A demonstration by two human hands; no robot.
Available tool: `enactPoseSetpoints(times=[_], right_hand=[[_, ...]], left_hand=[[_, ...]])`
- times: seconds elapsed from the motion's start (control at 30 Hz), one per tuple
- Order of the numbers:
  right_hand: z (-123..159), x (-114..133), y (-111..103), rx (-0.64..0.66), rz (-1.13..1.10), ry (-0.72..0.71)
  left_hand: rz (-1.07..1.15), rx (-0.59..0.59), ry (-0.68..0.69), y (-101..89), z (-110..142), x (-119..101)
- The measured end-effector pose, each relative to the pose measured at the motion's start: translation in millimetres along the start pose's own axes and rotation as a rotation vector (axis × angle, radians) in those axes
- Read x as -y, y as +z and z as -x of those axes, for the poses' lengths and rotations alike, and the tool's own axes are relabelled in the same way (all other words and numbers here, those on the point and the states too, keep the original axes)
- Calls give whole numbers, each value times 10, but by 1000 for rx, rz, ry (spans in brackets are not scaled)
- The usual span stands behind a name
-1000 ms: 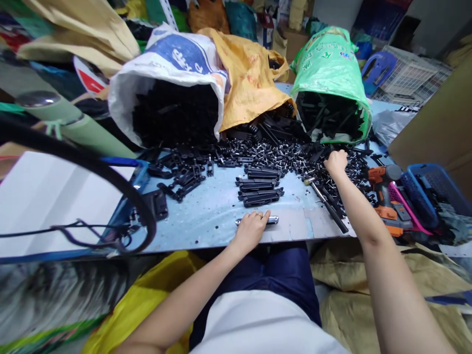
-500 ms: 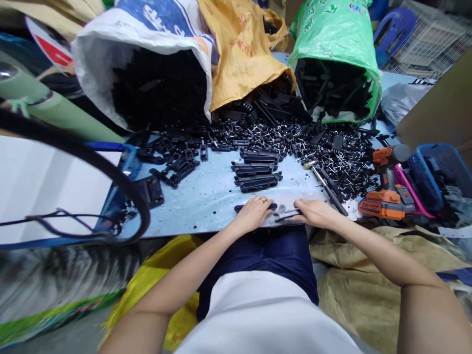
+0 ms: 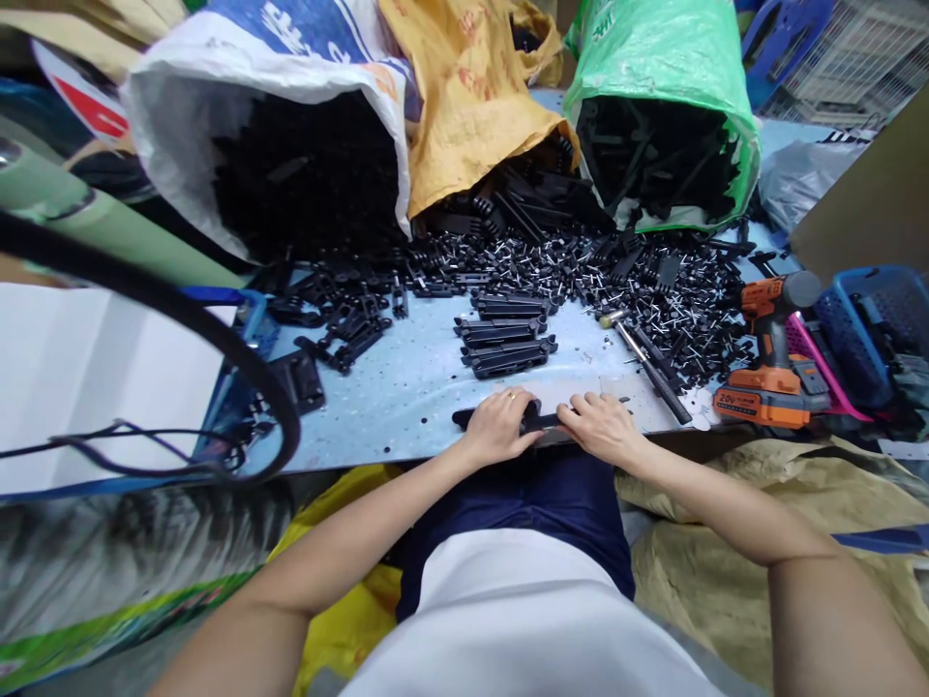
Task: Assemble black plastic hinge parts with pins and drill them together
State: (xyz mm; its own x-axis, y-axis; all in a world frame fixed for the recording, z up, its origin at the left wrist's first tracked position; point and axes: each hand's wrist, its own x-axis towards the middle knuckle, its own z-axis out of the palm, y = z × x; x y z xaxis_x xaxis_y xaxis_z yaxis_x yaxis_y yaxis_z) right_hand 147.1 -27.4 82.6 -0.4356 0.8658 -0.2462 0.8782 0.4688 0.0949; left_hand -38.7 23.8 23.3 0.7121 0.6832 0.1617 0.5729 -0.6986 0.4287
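Note:
Near the front edge of the blue table, my left hand (image 3: 502, 424) is closed over a long black plastic part (image 3: 463, 419), whose left end sticks out past the fingers. My right hand (image 3: 601, 426) pinches the end of another black plastic bar (image 3: 546, 421). The two parts meet between my hands; whether they are joined I cannot tell. Just beyond lie stacked black plastic arms (image 3: 508, 356) in several short rows. To the right of them rests a hammer (image 3: 649, 368) with a dark handle.
Behind, a white sack (image 3: 181, 165), a yellow sack (image 3: 464, 126) and a green sack (image 3: 668, 68) spill black parts. Pins (image 3: 674, 300) are heaped in the middle right. An orange cordless drill (image 3: 765, 378) stands beside a blue basket (image 3: 849, 339). A black hose (image 3: 239, 348) arches at left.
My right hand has moved left towards my left hand, bringing its black bar up against the other part. My left hand stays at nearly the same spot. The view has shifted slightly.

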Motion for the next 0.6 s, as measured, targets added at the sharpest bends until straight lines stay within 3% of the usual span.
enactPoseSetpoints(times=[0.2, 0.43, 0.53, 0.6], right_hand=[[-1, -22, -35, -17, 17, -50], [120, -141, 359, -198, 23, -80], [188, -241, 535, -300, -50, -98], [232, -289, 613, -351, -100, -99]], left_hand=[[26, -74, 44, 30, 15, 22], [10, 91, 154, 10, -59, -108], [-13, 30, 184, -53, -329, -163], [-48, -37, 70, -130, -680, -123]])
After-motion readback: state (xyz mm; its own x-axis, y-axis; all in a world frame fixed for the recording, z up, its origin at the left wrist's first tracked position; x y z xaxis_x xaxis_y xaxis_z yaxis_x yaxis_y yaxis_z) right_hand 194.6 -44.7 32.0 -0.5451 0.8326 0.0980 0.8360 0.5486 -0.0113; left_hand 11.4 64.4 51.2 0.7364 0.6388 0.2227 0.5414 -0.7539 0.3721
